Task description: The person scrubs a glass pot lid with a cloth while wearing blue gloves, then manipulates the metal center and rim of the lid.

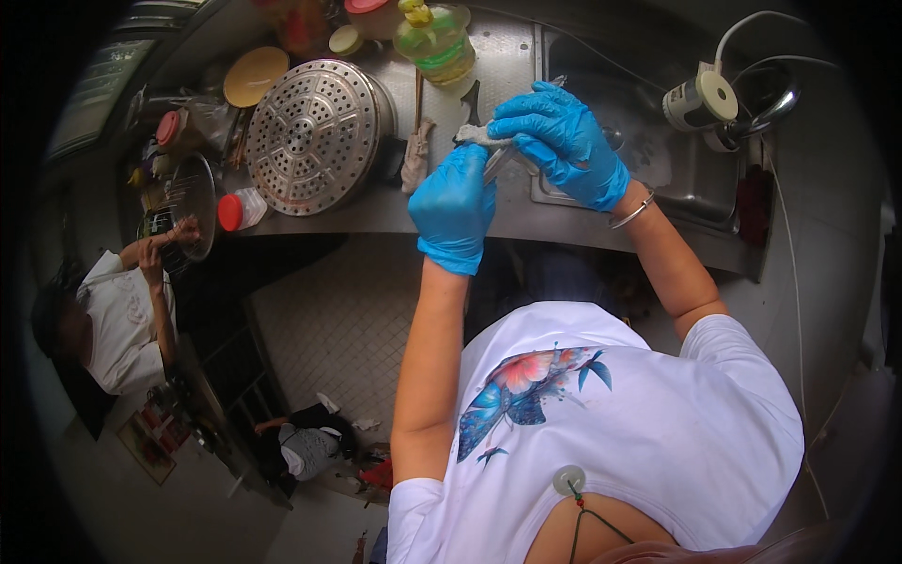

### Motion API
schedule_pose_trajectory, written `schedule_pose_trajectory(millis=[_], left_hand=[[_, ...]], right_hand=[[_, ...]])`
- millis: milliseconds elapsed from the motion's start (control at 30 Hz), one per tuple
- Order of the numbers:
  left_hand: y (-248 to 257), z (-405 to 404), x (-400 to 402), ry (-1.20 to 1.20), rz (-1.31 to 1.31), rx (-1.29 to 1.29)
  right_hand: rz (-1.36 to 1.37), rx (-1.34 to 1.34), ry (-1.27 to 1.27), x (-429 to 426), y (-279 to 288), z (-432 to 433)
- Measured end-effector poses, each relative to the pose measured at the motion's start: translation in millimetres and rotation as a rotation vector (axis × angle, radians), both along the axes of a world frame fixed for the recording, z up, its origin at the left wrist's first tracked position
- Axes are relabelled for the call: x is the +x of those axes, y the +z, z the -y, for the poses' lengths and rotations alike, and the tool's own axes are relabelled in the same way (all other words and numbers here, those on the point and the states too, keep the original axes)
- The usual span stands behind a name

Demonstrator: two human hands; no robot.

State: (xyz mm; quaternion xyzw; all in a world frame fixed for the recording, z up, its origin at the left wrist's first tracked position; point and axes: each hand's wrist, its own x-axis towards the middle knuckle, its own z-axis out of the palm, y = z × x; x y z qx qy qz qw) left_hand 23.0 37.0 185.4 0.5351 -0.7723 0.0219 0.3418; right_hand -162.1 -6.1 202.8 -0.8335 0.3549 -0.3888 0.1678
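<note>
My left hand (454,204), in a blue disposable glove, is closed around a narrow, shiny object (497,163) whose kind I cannot tell. My right hand (567,144), gloved the same way, pinches a wet-looking grey cloth (479,135) against it, just above my left fist. Both hands are over the metal counter's front part, at the left edge of the sink (694,194). A dark, pointed object (471,102) lies just beyond the cloth. Left of my left hand is a crumpled beige rag (417,158). My palms and the ends of the held object are hidden.
A perforated steamer plate (310,137) rests on a pot to the left, near a red-lidded jar (230,212). Behind stands a plastic bottle of green liquid (437,49). A curved faucet (768,113) is at right. One person (127,317) works far left; another (313,444) is farther off.
</note>
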Motion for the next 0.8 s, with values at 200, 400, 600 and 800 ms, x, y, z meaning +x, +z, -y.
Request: schedule_pose_trajectory(millis=[200,400,600,800], left_hand=[[-1.2,-0.7,0.6,0.039,0.008,0.001],[-1.8,2.4,1.6,0.05,0.019,-0.002],[-1.5,2.0,3.1,0.055,0.009,-0.002],[-5.6,3.1,4.0,0.068,0.022,-0.008]], right_hand=[[0.117,0.228,0.173,-10.5,-2.9,23.6],[0.014,0.258,0.222,-10.5,4.6,39.2],[-0.115,0.25,0.224,-18.0,4.1,56.2],[-0.178,0.165,0.274,2.0,14.5,44.0]])
